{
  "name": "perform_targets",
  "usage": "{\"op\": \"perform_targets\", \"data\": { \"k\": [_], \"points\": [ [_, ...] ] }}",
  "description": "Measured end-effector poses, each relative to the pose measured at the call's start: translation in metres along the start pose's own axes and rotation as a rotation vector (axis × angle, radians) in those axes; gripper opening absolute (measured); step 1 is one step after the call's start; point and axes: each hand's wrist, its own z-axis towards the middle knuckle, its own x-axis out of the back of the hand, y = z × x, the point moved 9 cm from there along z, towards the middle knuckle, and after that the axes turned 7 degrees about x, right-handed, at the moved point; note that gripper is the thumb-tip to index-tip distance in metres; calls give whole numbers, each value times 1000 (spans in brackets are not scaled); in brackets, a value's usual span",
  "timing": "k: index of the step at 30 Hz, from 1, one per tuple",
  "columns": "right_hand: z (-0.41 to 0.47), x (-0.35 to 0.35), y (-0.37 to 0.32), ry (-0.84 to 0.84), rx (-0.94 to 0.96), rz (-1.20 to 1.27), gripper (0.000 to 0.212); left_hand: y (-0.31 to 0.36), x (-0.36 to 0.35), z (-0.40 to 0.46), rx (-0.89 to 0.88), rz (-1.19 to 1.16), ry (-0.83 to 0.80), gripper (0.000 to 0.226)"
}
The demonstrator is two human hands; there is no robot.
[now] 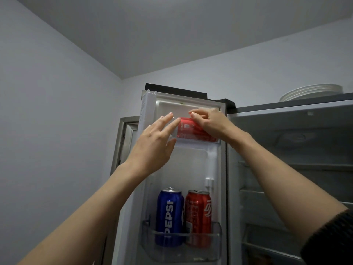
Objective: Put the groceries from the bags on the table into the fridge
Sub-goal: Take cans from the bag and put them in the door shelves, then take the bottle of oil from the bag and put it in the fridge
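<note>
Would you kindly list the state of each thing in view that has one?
Fridge door: open.
Red package: lying in the top door shelf, right hand on it.
Left hand: open, fingers spread.
Pepsi can: upright in the lower bin.
Red can: upright beside it.

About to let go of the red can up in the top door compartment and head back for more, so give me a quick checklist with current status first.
1. Red can inside the top door compartment: ok, it lies on its side behind the clear front.
2. Right hand grip on that can: cannot tell, the hand rests on it but the fingertips hide the contact.
3. Left hand free: ok, open, fingers spread at the compartment's left end.
4. Can settled, won't roll: cannot tell.
5. Lower door bin: ok, Pepsi can and red cola can stand upright side by side.
6. Fridge door open: ok.
</note>
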Motion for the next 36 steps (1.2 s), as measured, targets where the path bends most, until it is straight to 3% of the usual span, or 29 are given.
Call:
{"op": "perform_targets", "data": {
  "k": [4, 11, 18, 24, 36],
  "points": [
    [-22, 2, -17, 135, 80, -254, 47, -3, 5, -9, 38, 101, -62, 61],
    [-97, -40, -87, 233, 189, -250, 60, -22, 56, -81, 123, 174, 10, 55],
    [-178, -157, -194, 26, 192, -14, 61, -100, 118, -220, 287, 369, -92, 57],
    [-239, -280, -339, -282, 231, 124, 62, -190, 189, -376, 535, 490, -355, 60],
    [-305, -430, -600, -519, 214, 590, 61, -314, 396, -603, 975, 680, -586, 58]
  ]
}}
